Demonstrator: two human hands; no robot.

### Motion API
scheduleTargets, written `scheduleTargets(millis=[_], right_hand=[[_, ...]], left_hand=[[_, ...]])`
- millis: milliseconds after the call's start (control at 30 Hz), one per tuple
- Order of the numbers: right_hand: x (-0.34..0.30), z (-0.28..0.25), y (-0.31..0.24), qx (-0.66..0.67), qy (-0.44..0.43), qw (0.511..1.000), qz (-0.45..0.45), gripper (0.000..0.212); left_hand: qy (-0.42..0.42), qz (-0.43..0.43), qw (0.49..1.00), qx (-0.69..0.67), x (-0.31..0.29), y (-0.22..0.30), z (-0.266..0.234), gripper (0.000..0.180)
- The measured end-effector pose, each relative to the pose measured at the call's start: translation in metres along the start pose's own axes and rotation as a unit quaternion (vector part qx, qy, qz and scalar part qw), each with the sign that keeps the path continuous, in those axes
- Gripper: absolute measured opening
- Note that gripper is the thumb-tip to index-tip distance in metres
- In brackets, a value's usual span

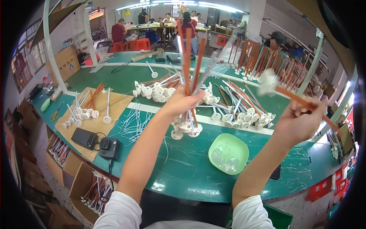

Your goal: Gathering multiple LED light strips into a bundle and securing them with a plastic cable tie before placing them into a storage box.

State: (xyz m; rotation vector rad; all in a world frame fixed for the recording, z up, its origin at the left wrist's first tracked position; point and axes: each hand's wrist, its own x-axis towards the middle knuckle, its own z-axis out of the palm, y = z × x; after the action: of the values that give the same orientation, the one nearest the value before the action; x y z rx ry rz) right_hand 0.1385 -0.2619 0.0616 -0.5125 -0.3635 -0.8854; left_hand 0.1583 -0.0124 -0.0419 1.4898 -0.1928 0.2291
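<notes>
Gripped upright in my left hand [179, 102] is a bundle of brown and grey strips with white round ends [184, 128] pointing down. My right hand [300, 120] is closed round a single brown strip [292, 96], tilted to the left. Its white round end [268, 82] is blurred by motion. Behind my left hand lies a heap of similar strips [156, 92] with white ends. Another heap [248, 117] spreads between my hands. Below it, a light green bowl [228, 143] holds small clear pieces.
A cardboard sheet [124, 102] carries more strips beside thin white ties [133, 124]. Two black devices [109, 148] sit at the near left edge, above open boxes [78, 187] of strips. Strips stand in a rack [263, 63] at far right, near a co-worker [277, 40].
</notes>
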Motion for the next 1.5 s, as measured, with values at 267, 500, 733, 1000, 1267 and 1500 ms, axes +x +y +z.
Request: scheduleTargets(millis=[267, 500, 733, 1000, 1267, 1500], right_hand=[[-0.073, 0.001, 0.082, -0.490, -0.616, 0.602, 0.137, 0.036], [-0.093, -0.016, 0.122, -0.503, -0.645, 0.545, 0.181, 0.029], [-0.095, -0.014, 0.131, -0.502, -0.623, 0.545, 0.250, 0.029], [-0.089, -0.022, 0.135, -0.534, -0.639, 0.529, 0.161, 0.036], [-0.072, -0.014, 0.114, -0.550, -0.587, 0.573, 0.158, 0.035], [-0.060, -0.010, 0.103, -0.512, -0.614, 0.540, 0.264, 0.026]], left_hand=[[0.017, -0.016, 1.000, -0.016, 0.006, -0.016, -0.034, 0.025], [-0.008, -0.042, 0.995, -0.093, 0.002, -0.017, -0.029, 0.038], [-0.009, 0.011, 0.997, -0.079, 0.003, -0.022, -0.036, 0.041], [-0.014, 0.026, 0.999, -0.044, 0.008, -0.016, -0.025, 0.037], [-0.014, 0.055, 0.998, 0.006, 0.002, -0.010, -0.020, 0.042], [-0.043, -0.013, 0.997, 0.064, -0.008, 0.004, -0.014, 0.051]])
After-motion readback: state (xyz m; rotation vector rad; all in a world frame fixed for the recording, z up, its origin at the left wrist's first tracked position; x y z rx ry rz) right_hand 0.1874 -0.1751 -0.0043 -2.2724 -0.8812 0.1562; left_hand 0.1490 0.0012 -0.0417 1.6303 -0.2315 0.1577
